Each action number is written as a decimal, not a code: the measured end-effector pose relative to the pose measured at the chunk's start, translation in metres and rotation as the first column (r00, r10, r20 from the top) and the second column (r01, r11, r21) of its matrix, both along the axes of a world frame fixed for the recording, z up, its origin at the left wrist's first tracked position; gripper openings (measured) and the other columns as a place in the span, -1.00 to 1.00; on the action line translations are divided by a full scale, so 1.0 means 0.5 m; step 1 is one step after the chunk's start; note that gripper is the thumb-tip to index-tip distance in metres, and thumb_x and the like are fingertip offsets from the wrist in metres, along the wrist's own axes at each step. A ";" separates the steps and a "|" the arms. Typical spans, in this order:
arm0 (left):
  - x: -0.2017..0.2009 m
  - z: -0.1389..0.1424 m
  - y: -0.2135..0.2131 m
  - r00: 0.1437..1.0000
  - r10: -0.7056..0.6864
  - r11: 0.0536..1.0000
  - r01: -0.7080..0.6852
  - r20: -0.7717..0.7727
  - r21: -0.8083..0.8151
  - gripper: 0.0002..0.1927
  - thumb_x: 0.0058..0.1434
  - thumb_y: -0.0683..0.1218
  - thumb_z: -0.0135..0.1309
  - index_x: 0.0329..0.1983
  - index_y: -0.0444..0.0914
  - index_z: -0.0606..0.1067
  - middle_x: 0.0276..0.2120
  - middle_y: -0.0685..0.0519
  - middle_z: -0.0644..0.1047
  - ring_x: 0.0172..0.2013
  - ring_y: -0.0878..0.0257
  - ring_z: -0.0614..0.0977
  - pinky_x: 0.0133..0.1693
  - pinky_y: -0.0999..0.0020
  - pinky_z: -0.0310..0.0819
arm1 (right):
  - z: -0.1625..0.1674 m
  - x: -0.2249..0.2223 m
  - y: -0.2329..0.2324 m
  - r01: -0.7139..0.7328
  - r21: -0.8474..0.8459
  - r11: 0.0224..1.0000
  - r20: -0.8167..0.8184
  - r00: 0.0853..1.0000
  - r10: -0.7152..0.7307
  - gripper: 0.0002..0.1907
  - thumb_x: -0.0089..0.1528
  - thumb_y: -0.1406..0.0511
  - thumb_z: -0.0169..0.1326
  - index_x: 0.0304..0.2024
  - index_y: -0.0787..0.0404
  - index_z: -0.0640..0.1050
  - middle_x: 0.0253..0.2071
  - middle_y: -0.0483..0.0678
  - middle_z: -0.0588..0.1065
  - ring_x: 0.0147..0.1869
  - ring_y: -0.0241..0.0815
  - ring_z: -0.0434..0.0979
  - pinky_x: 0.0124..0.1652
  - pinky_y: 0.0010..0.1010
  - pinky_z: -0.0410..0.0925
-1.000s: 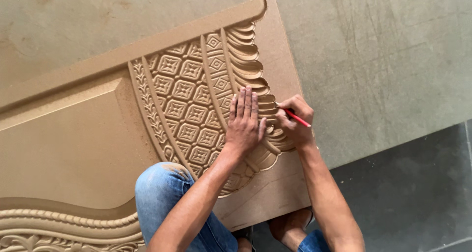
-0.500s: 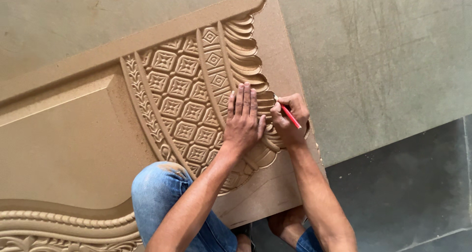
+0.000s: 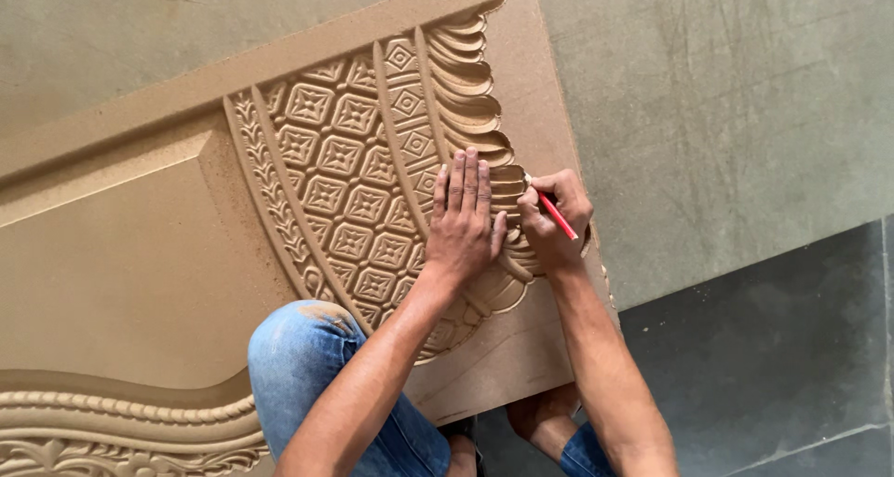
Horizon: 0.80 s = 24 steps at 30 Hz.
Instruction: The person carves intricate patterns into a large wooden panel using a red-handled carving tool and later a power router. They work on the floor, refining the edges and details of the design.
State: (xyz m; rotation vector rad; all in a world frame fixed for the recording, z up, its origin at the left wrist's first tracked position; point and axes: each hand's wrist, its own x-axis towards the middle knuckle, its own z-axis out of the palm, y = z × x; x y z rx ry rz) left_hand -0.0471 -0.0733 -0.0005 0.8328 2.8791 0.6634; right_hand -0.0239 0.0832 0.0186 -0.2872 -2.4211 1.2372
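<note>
Carved fibreboard panel (image 3: pixel 140 282) filled frame's left and centre, flat on floor (image 3: pixel 726 114). Left hand (image 3: pixel 463 226) lay open, pressing lattice carving. Right hand (image 3: pixel 554 221) gripped red pencil (image 3: pixel 556 214), tip at scalloped border (image 3: pixel 475 105). Step judged: marking scallops; next stroke needs steady bracing.

red pencil (image 3: pixel 557 215) tip on carved tan board (image 3: pixel 354 179), lying flat

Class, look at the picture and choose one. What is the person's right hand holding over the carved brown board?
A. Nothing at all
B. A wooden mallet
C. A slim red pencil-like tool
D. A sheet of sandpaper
C: the right hand pinches a slim red pencil-like tool at the scalloped border of the carved brown board, while the left hand lies flat on the lattice carving beside it.
</note>
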 end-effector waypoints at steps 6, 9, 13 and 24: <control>0.001 -0.001 0.000 1.000 -0.002 1.000 0.002 -0.013 -0.007 -0.14 0.34 0.14 -0.01 0.49 -0.53 0.09 0.52 -0.34 0.01 0.53 -0.17 -0.03 0.49 -0.08 -0.26 | -0.023 0.009 0.016 -0.003 -0.063 0.998 0.018 1.000 0.004 -0.93 0.19 0.50 0.12 -0.29 0.30 0.50 -0.39 -0.03 0.44 -0.34 -0.24 0.45 -0.31 -0.40 0.35; 0.003 -0.003 0.000 1.000 -0.005 1.000 0.005 -0.008 0.004 -0.13 0.33 0.14 -0.01 0.49 -0.53 0.10 0.51 -0.35 0.01 0.53 -0.17 -0.02 0.49 -0.09 -0.25 | -0.028 0.015 0.025 0.075 -0.262 0.962 0.093 0.994 -0.052 -0.96 0.23 0.48 0.11 -0.29 0.31 0.50 -0.45 -0.12 0.45 -0.41 -0.39 0.39 -0.38 -0.48 0.30; 0.002 -0.004 0.001 1.000 0.000 1.000 0.000 -0.013 0.028 -0.14 0.32 0.14 0.01 0.48 -0.53 0.11 0.51 -0.34 0.02 0.53 -0.17 -0.02 0.50 -0.08 -0.24 | -0.022 0.016 0.023 0.020 -0.223 0.975 0.064 0.998 -0.006 -0.94 0.23 0.50 0.13 -0.27 0.32 0.50 -0.40 -0.12 0.47 -0.35 -0.41 0.41 -0.32 -0.51 0.34; 0.004 -0.001 -0.001 1.000 0.000 1.000 0.000 -0.013 0.000 -0.12 0.32 0.14 0.02 0.50 -0.52 0.08 0.52 -0.34 0.01 0.54 -0.15 -0.02 0.50 -0.08 -0.25 | 0.003 0.003 0.016 -0.069 -0.017 0.997 -0.006 0.998 0.069 -0.89 0.13 0.55 0.13 -0.32 0.34 0.50 -0.37 0.03 0.44 -0.33 -0.15 0.48 -0.28 -0.37 0.37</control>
